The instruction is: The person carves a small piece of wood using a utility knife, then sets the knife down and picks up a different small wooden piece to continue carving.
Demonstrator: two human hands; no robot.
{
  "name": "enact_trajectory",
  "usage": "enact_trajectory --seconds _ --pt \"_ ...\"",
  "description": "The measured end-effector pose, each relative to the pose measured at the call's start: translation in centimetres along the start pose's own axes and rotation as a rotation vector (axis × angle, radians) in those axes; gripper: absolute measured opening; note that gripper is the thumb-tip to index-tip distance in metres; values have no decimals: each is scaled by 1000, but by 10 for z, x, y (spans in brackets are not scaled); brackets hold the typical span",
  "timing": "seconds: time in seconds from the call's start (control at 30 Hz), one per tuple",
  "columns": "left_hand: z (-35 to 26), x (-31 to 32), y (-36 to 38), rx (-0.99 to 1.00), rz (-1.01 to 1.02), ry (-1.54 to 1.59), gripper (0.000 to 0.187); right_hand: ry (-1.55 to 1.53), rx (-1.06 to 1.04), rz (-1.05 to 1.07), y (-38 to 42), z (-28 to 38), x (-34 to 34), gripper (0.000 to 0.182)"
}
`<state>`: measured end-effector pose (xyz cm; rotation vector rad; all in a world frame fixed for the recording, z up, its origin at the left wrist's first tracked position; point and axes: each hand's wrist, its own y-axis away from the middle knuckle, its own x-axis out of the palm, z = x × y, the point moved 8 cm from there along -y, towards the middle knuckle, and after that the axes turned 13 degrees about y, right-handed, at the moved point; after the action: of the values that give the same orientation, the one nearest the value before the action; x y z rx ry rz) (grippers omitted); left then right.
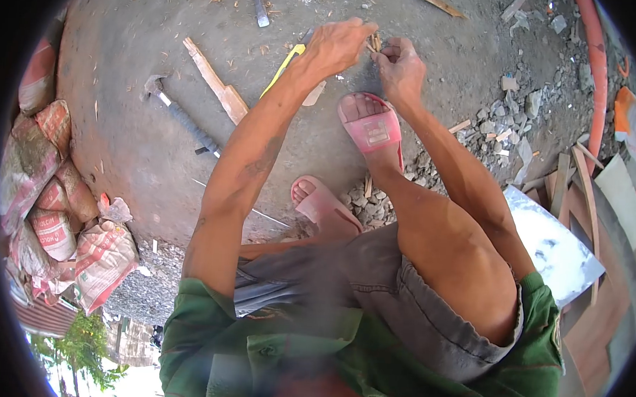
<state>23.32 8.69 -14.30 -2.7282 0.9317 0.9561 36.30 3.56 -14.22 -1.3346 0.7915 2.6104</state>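
My left hand (339,47) reaches out over the ground, its fingers pinched together. Close beside it on the right, my right hand (402,67) is closed too, thumb and fingertips drawn together. Small light-brown slivers of wood (374,42) show between the two sets of fingertips. Just left of my left wrist lies a yellow-edged tool (284,69), partly covered by my forearm. A split wood strip (216,84) lies farther left, its lower end behind the same arm. Below my hands is my right foot in a pink slipper (374,130).
A claw hammer (186,124) lies at left; a metal chisel-like bar (260,6) is at the top. Stacked cement sacks (50,233) stand along the left. Rubble (506,114), an orange-red hose (595,69), boards (584,203) and a shiny sheet (553,248) occupy the right.
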Motion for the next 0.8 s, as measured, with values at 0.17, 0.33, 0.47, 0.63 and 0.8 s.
enact_trajectory --seconds 0.17,0.33,0.47,0.63,0.8 --pt "3 3 2 17 22 -13 26 -84 -7 7 0 -6 3 36" --pt "-12 3 -1 93 58 -23 20 -187 14 27 10 -24 3 28" --pt "-20 7 0 165 116 -129 23 -175 86 25 15 -44 3 24" --pt "-28 19 3 52 279 -312 24 -348 232 127 21 -41 2 20" --pt "-23 26 11 18 209 -274 19 -764 447 371 36 -38 25 10"
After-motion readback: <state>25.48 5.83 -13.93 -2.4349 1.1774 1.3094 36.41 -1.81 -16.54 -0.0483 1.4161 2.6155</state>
